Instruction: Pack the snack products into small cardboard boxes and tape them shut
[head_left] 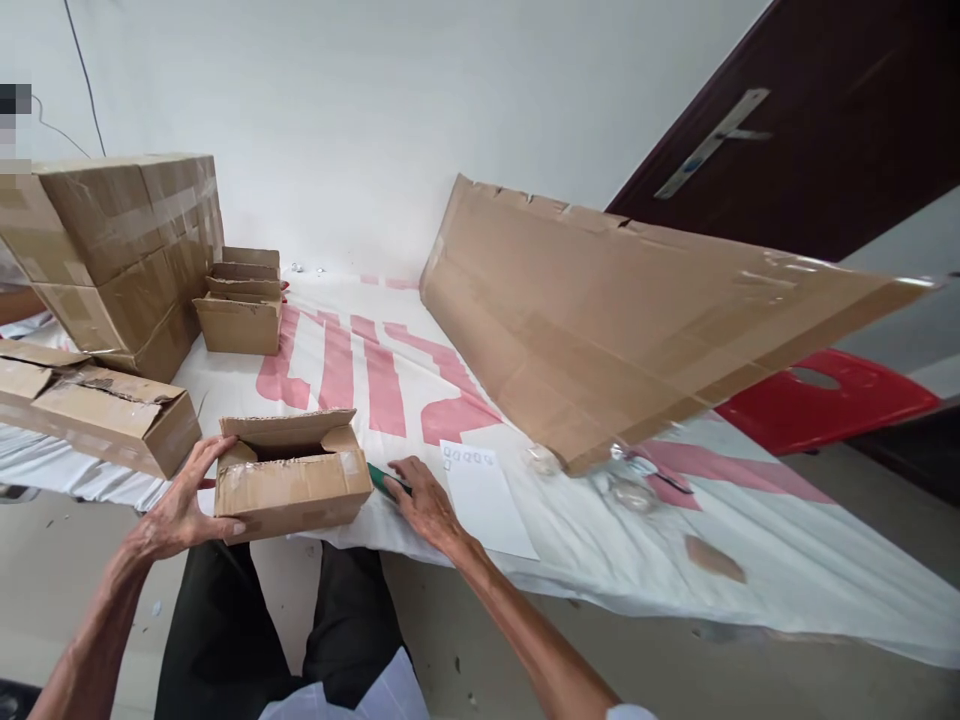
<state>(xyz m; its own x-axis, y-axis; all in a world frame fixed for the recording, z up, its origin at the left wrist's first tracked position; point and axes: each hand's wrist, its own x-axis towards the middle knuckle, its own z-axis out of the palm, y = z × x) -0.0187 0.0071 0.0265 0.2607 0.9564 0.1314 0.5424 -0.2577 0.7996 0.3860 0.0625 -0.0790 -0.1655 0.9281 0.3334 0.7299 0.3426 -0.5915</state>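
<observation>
Beyond a counter [600, 565] draped in pink-printed white cloth [382, 385] rises a plain white wall [337, 130]. At the counter's near edge sits a small, open-topped brown cardboard box [296, 492], its left end clamped in the left grip [178, 508]. Just beside the box, the right grip [429, 505] touches a slim green tool [382, 478]; whether it is closed around it, I cannot tell. Handling this well likely means firm pressure that spares the cardboard, with left fingers well clear of the tool's tip.
</observation>
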